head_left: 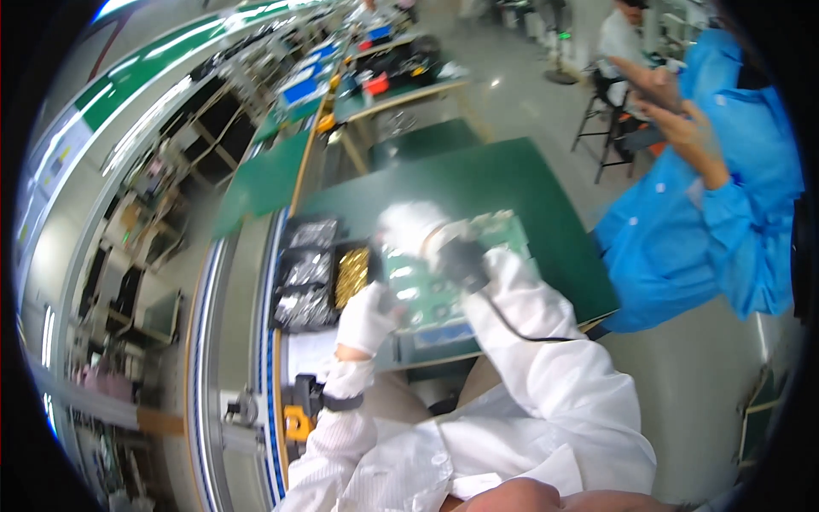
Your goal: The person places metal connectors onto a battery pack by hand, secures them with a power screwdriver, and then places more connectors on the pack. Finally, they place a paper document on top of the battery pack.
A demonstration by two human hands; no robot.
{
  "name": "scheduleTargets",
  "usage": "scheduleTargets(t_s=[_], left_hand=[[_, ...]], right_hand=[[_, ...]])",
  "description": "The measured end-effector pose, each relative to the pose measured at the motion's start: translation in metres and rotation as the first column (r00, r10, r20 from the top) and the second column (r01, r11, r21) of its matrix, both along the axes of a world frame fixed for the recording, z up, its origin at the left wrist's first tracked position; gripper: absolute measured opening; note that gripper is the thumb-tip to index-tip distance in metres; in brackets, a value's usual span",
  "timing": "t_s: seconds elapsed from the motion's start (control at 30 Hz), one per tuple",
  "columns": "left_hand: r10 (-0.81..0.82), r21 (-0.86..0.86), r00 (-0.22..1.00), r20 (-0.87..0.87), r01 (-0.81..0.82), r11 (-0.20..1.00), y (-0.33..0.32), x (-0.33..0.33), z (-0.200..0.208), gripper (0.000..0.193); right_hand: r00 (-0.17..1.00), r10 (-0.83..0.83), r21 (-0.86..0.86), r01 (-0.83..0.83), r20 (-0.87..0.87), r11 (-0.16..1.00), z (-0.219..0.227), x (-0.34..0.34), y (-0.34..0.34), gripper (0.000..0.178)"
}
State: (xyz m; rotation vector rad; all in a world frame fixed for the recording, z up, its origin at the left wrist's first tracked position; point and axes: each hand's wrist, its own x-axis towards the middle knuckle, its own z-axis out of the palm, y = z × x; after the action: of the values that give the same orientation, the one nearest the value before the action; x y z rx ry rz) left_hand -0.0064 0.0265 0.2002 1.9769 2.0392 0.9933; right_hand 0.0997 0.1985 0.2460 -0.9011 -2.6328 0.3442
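Note:
A green circuit board (409, 286) with pale parts lies before me on the green-topped table. My left hand (368, 317), in a white glove, is at the board's left edge, beside the black bin. Its fingertips are blurred, so I cannot make out a grip. My right hand (414, 229), also white-gloved, is over the far part of the board and smeared by motion. Whether it holds anything does not show. Left of the board, a divided black bin (333, 256) holds silvery metal pieces (309, 269) and gold-coloured pieces (352, 275).
A dark device (463, 263) with a cable sits on my right wrist; a black strap (343, 401) circles my left. White paper (309, 354) lies below the bin. A conveyor rail (271, 410) runs along the left. A person in blue (674, 230) stands at right, holding a phone-like object.

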Motion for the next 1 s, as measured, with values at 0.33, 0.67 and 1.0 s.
scheduleTargets(t_s=[0.33,0.67,1.0], left_hand=[[-0.021,-0.154,1.000,-0.004,0.020,0.988,-0.015,-0.002,0.014,0.019],[-0.073,-0.210,0.953,0.295,0.139,0.968,-0.011,-0.030,0.006,0.014],[0.427,-0.230,0.803,-0.416,-0.547,0.805,-0.025,-0.207,-0.057,0.046]], right_hand=[[0.994,0.016,0.092,-0.005,-0.112,0.996,-0.007,-0.008,0.004,0.028],[0.997,-0.051,0.014,0.051,-0.050,0.999,-0.005,0.000,0.004,0.029],[0.999,-0.017,0.020,0.018,-0.047,1.000,-0.003,-0.006,0.003,0.027]])
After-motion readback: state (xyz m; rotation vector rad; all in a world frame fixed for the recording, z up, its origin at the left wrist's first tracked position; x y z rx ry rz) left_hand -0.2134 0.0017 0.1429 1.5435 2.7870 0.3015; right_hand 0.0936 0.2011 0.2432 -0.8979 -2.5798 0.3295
